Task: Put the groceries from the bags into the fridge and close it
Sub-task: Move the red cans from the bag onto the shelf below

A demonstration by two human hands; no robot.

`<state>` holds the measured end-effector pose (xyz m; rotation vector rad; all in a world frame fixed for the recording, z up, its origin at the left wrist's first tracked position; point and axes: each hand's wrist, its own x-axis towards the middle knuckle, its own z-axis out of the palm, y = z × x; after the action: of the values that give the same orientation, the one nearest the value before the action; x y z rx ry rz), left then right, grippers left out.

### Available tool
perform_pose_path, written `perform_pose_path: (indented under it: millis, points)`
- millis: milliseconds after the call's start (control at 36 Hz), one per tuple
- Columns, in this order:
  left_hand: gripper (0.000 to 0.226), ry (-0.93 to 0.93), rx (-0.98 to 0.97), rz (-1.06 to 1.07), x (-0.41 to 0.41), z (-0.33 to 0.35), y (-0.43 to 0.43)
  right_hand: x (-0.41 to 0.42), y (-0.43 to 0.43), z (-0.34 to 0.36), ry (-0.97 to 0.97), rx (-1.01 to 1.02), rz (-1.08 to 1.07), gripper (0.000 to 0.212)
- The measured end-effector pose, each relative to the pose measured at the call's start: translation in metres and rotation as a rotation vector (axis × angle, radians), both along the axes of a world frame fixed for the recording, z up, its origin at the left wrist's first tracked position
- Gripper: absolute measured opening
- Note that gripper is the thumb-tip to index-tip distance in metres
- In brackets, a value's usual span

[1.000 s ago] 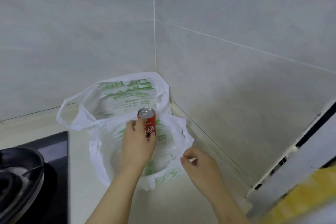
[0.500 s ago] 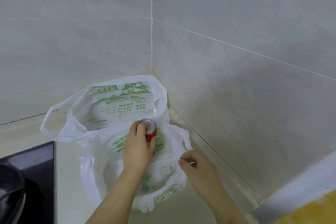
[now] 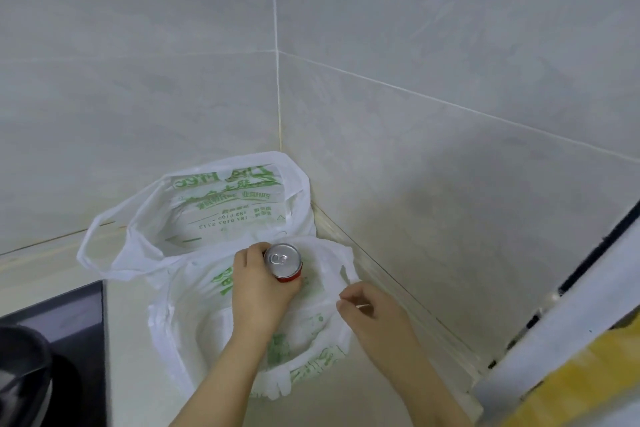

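Note:
Two white plastic bags with green print sit on the counter in the wall corner. The near bag (image 3: 194,333) is wide open, and the far bag (image 3: 221,204) stands behind it. My left hand (image 3: 259,291) grips a red drink can (image 3: 284,264) with a silver top, upright above the near bag's opening. My right hand (image 3: 370,315) pinches the right rim of the near bag. The fridge's white door edge (image 3: 568,333) shows at the right.
A black glass hob (image 3: 69,333) with a dark pan (image 3: 20,371) lies at the lower left. Grey tiled walls meet in a corner behind the bags. A yellow object (image 3: 561,388) shows at the lower right by the fridge. Pale counter (image 3: 131,374) lies between hob and bags.
My left hand with the can has come towards me, so I now look down on the can's top. My right hand stays pinching the bag's rim.

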<state>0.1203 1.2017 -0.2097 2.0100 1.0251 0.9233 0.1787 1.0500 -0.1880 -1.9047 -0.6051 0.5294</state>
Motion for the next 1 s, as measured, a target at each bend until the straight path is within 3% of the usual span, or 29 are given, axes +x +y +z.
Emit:
perform_pose_path:
  millis: [167, 278, 361, 500, 639, 833, 1000]
  points:
    - [0.046, -0.132, 0.013, -0.076, -0.013, 0.045, -0.033, -0.007, -0.016, 0.006, -0.055, 0.053, -0.057, 0.026]
    - [0.043, -0.274, -0.207, -0.193, -0.015, 0.073, -0.053, -0.013, -0.029, 0.011, 0.038, 0.194, -0.133, 0.043]
    - [0.036, -0.414, -0.477, -0.310, -0.014, 0.086, -0.068, -0.015, -0.044, 0.021, 0.214, 0.385, -0.254, 0.034]
    - [0.021, -0.544, -0.749, -0.497, -0.011, 0.096, -0.100, -0.015, -0.079, 0.033, 0.319, 0.538, -0.385, 0.016]
    - [0.056, -0.507, -0.773, -0.659, -0.007, 0.099, -0.151, -0.021, -0.124, 0.038, 0.350, 0.627, -0.621, 0.024]
    - [0.022, -0.394, -0.747, -0.889, -0.001, 0.095, -0.239, -0.040, -0.220, 0.042, 0.252, 0.611, -0.835, 0.023]
    - [0.041, -0.303, -0.798, -1.106, -0.012, 0.097, -0.337, -0.082, -0.324, 0.048, 0.173, 0.641, -1.026, 0.012]
